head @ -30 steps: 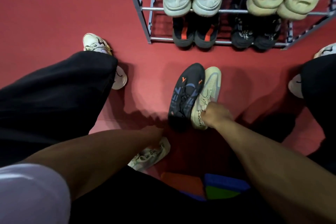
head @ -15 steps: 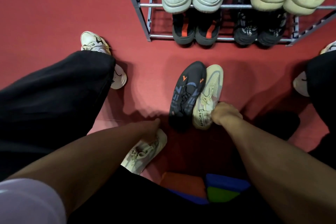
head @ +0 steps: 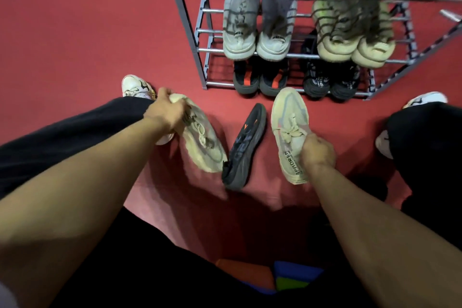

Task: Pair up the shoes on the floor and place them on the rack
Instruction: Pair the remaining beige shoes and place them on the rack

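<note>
My left hand (head: 167, 114) grips the heel end of a cream sneaker (head: 203, 142), held above the floor with its toe pointing toward me. Another cream sneaker (head: 289, 130) of the same look is gripped near its heel by my right hand (head: 317, 152), its toe pointing at the rack. Between the two lies a black sneaker (head: 244, 148) with orange marks, tipped on its side on the red floor. The grey metal shoe rack (head: 200, 32) stands just beyond, with pairs of shoes on its tiers.
My own white shoes (head: 137, 85) and black trouser legs (head: 62, 142) flank the spot on both sides. Coloured foam tiles (head: 292, 275) lie near my body at the bottom. Open red floor (head: 87, 20) stretches left of the rack.
My left hand has lifted the cream sneaker from near my body up and to the left. My right hand has raised the other cream sneaker away from the black one, which has tipped over.
</note>
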